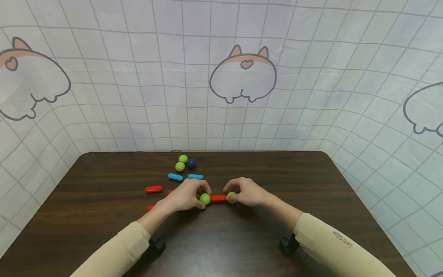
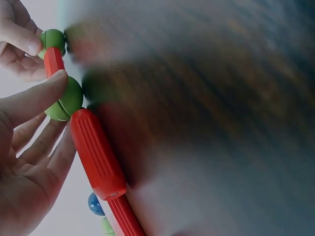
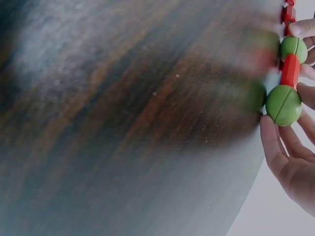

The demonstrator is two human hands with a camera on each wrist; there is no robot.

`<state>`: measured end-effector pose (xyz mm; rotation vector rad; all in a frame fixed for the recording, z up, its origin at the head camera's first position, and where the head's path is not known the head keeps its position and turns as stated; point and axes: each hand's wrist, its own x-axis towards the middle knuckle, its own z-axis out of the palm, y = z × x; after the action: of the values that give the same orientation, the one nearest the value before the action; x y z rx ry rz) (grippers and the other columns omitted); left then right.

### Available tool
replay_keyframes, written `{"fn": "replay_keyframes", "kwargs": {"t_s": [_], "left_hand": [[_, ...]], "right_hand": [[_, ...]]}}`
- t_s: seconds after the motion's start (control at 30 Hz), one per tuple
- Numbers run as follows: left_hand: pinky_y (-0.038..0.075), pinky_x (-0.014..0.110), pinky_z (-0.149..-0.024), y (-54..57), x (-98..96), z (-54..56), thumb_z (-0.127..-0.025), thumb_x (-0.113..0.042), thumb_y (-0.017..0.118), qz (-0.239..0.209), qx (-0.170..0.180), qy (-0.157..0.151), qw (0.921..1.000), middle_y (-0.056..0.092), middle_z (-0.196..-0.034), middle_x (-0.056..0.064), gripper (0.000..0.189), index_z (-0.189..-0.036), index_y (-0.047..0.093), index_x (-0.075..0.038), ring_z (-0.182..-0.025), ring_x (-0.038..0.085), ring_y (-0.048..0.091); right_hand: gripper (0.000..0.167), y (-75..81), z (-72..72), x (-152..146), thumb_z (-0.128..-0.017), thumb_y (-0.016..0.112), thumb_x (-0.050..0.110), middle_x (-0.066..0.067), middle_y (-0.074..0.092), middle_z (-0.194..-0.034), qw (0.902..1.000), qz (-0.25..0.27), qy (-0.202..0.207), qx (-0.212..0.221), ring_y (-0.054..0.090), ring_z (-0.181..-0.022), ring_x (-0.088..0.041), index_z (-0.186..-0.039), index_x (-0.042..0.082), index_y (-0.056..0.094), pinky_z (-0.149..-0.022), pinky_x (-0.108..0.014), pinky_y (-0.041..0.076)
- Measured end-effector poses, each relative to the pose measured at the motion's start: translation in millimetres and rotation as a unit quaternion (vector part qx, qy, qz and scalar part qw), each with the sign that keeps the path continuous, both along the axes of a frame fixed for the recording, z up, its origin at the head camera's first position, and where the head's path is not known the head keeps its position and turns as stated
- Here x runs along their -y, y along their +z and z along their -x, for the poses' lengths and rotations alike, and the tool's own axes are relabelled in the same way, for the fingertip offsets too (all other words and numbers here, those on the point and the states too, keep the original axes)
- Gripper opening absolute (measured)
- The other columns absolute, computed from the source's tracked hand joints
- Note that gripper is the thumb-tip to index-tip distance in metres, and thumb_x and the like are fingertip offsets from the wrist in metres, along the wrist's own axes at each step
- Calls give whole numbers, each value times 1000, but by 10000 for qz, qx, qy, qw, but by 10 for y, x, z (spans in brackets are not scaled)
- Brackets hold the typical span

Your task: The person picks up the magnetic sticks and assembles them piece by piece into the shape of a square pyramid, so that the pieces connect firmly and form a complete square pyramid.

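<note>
A short red stick lies between two green balls on the table, with one ball at each end. My left hand pinches the left green ball between thumb and fingers. The right green ball is held the same way by my right hand. In the left wrist view, another red stick lies close to the left ball; whether the two touch I cannot tell. From the right wrist, the right ball shows a seam around its middle and sits against the red stick.
Left of my hands lie more red sticks, some partly hidden by my left arm. Behind them are two blue sticks, two green balls and a dark blue ball. A white patterned curtain surrounds the dark wooden table.
</note>
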<state>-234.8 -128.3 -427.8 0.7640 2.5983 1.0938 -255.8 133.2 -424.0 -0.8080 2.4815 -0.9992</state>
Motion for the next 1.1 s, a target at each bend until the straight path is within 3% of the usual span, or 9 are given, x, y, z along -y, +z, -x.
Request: {"fn": "replay_keyframes", "kwargs": {"t_s": [0.23, 0.67, 0.9, 1.1], "left_hand": [[58, 35, -81, -7, 23, -4, -77, 0, 89, -52, 23, -47, 10000, 71, -97, -1, 36, -106, 70, -9, -91, 17, 70], [56, 39, -87, 67, 108, -71, -79, 2, 87, -149, -128, -29, 9998, 69, -102, 4, 37, -110, 68, -5, -96, 25, 67], [55, 44, -89, 108, 178, -104, -81, 1, 86, 49, -214, 95, 9997, 69, -105, 7, 36, -113, 69, -3, -98, 27, 65], [54, 45, -89, 134, 268, -133, -83, -1, 84, 227, -259, 135, 9993, 71, -107, 6, 32, -112, 71, -3, -101, 27, 66]], "right_hand": [[18, -24, 5, 0, -96, 71, 13, 5, 71, -98, 10000, -2, -11, 38, 61, -80, -14, -113, 9, 74, -73, -33, 52], [10, -24, -18, -82, -95, 71, 11, 7, 70, -94, 9998, -112, 105, -101, 59, -80, -14, -104, 12, 74, -75, -34, 50], [14, -68, -39, -128, -95, 71, 13, 5, 68, -88, 9996, 7, 270, 62, 61, -75, -11, -109, 9, 71, -71, -30, 50], [26, -75, -49, -134, -97, 72, 25, 5, 66, -84, 9998, -109, 111, 105, 59, -72, -12, -115, 6, 69, -71, -31, 49]]}}
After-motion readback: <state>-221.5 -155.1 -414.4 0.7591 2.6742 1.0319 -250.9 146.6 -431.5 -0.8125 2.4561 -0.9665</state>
